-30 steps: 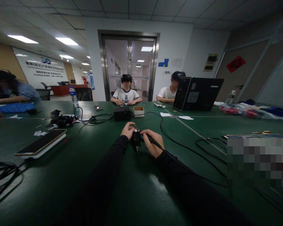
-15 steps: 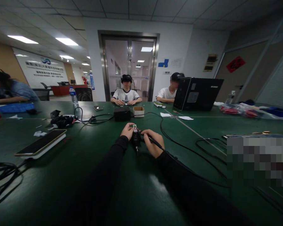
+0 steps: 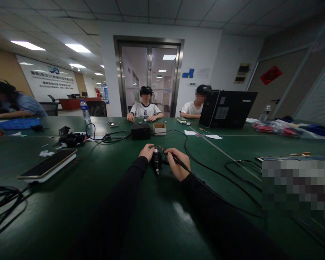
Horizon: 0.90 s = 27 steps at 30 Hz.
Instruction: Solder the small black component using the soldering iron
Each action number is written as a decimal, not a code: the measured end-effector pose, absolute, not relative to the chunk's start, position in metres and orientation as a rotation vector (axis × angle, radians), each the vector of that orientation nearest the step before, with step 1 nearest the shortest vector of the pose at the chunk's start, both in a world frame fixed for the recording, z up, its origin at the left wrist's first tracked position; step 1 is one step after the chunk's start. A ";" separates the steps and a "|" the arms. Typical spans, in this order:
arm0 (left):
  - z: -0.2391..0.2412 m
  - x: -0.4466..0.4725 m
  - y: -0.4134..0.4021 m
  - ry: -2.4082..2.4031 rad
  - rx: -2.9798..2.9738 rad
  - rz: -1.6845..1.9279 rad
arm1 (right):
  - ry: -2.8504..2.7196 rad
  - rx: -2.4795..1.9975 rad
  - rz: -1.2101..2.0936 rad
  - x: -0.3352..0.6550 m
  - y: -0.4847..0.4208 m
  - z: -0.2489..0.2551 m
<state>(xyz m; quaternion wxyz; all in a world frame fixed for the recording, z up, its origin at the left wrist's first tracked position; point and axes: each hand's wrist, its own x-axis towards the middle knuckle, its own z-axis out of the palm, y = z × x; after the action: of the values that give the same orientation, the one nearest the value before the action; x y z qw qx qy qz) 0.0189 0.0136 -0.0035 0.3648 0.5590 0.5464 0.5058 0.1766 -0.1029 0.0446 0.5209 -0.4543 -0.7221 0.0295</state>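
On the green table in front of me lies a black tool (image 3: 156,162) with a silver ring at its far end and a pointed tip towards me. My left hand (image 3: 146,152) is closed just left of its far end, fingertips together. What they pinch, if anything, is too small to make out. My right hand (image 3: 178,161) grips a slim black soldering iron (image 3: 176,159) like a pen, its tip pointing left, close to the black tool's far end. The iron's cable trails back over my right sleeve.
Beyond my hands stand a black box (image 3: 140,131) and a small open carton (image 3: 159,129). A black cable (image 3: 203,164) curves across the right side. At left lies a phone (image 3: 48,162) on a white block. Co-workers sit around; a computer case (image 3: 229,108) stands far right.
The small green board at my left fingertips no longer shows. Both hands have barely shifted. The co-worker opposite has moved one hand outward.
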 end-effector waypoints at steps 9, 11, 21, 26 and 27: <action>0.011 0.003 -0.021 1.466 1.730 1.249 | -1.726 -1.102 0.061 0.176 -0.104 0.045; 0.012 0.004 -0.026 1.446 1.759 1.166 | -1.725 -1.101 0.053 0.176 -0.103 0.045; 0.030 0.016 -0.044 1.641 1.815 0.976 | -1.722 -1.109 0.047 0.178 -0.101 0.044; 0.036 -0.032 -0.061 1.593 1.776 0.912 | -1.711 -1.086 0.042 0.178 -0.102 0.046; 0.037 -0.048 -0.067 1.595 1.775 0.874 | -1.710 -1.084 0.043 0.178 -0.102 0.046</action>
<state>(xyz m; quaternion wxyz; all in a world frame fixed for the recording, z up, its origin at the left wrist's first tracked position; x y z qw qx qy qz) -0.0476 -0.0671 0.0366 0.2957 0.6672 0.5995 0.3287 0.1780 -0.1023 0.0457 0.5298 -0.4541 -0.7161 0.0179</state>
